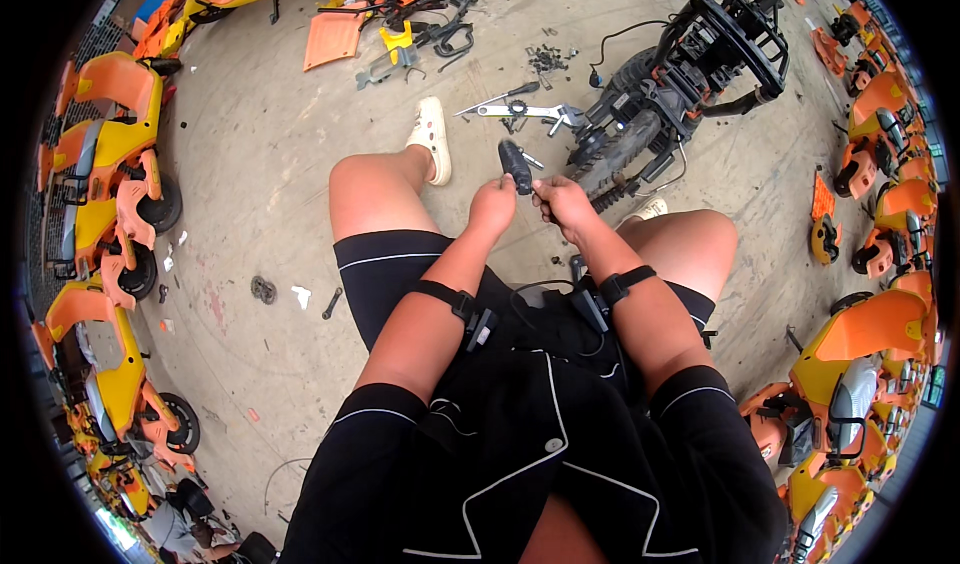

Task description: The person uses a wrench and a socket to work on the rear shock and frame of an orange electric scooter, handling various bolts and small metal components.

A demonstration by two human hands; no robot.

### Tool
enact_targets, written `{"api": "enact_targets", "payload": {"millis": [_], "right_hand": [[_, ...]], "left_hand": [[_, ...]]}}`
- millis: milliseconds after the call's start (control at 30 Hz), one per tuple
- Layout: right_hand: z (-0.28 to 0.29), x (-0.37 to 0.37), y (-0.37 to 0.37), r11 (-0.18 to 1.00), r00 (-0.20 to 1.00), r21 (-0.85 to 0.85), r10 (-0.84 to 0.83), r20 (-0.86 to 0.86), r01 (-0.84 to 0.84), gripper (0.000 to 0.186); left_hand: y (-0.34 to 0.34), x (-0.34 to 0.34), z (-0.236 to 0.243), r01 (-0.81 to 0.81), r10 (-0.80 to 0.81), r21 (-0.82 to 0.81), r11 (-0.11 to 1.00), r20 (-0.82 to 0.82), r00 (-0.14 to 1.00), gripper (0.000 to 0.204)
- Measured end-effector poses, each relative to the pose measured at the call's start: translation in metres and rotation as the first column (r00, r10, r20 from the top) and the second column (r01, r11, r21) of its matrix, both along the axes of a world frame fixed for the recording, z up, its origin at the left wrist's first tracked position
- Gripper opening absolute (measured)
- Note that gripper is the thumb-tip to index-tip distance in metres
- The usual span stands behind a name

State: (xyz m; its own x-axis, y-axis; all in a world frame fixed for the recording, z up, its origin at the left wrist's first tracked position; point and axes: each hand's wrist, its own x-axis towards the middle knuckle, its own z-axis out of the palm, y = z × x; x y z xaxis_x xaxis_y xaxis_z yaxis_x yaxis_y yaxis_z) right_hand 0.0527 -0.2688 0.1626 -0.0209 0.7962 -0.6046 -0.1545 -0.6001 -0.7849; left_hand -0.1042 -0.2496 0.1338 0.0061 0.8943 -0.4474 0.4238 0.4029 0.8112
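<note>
My left hand (pixel 494 205) grips a black elongated part (pixel 515 167) with a silver piece beside it. My right hand (pixel 562 204) is closed at that part's right side; what its fingertips pinch is too small to make out. Just beyond my hands lies a dark partly stripped scooter (pixel 700 54), its black tyre (pixel 625 154) near my right hand. On the concrete floor (pixel 260 184) ahead are a wrench (pixel 500 111), a long screwdriver (pixel 520 91) and several small dark fasteners (pixel 548 60).
Yellow-and-orange scooters (pixel 110 204) line the left, with more (pixel 840 354) along the right. Orange panels (pixel 330 39) and black frame pieces (pixel 430 34) lie at the back. A person in grey (pixel 190 529) is at the lower left. A small wrench (pixel 332 304) lies by my left leg.
</note>
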Motion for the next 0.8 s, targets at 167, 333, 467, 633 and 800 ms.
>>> {"api": "enact_targets", "payload": {"millis": [167, 333, 467, 633, 800], "right_hand": [[-0.009, 0.000, -0.004, 0.993, 1.000, -0.113, -0.023, -0.022, 0.021, 0.014], [-0.005, -0.004, -0.007, 0.984, 0.999, -0.173, -0.038, 0.017, 0.040, 0.017], [-0.002, 0.000, -0.001, 0.993, 0.999, -0.110, -0.033, -0.004, 0.032, 0.013], [0.001, -0.003, -0.004, 0.997, 0.998, -0.034, -0.064, -0.015, 0.064, 0.015], [0.010, -0.006, -0.004, 0.998, 0.996, -0.009, -0.068, -0.052, 0.067, 0.016]], "left_hand": [[-0.004, 0.003, -0.024, 0.022, -0.026, -0.058, 0.998, -0.066, 0.997, 0.051], [-0.007, 0.004, -0.037, -0.002, -0.003, -0.127, 0.992, -0.040, 0.999, 0.055], [-0.004, 0.005, -0.005, 0.009, -0.010, -0.096, 0.995, -0.009, 1.000, 0.052], [-0.008, 0.003, 0.014, 0.036, -0.036, 0.047, 0.998, -0.009, 0.999, 0.050], [-0.005, -0.002, 0.009, 0.053, -0.052, 0.034, 0.998, -0.032, 0.998, 0.050]]}}
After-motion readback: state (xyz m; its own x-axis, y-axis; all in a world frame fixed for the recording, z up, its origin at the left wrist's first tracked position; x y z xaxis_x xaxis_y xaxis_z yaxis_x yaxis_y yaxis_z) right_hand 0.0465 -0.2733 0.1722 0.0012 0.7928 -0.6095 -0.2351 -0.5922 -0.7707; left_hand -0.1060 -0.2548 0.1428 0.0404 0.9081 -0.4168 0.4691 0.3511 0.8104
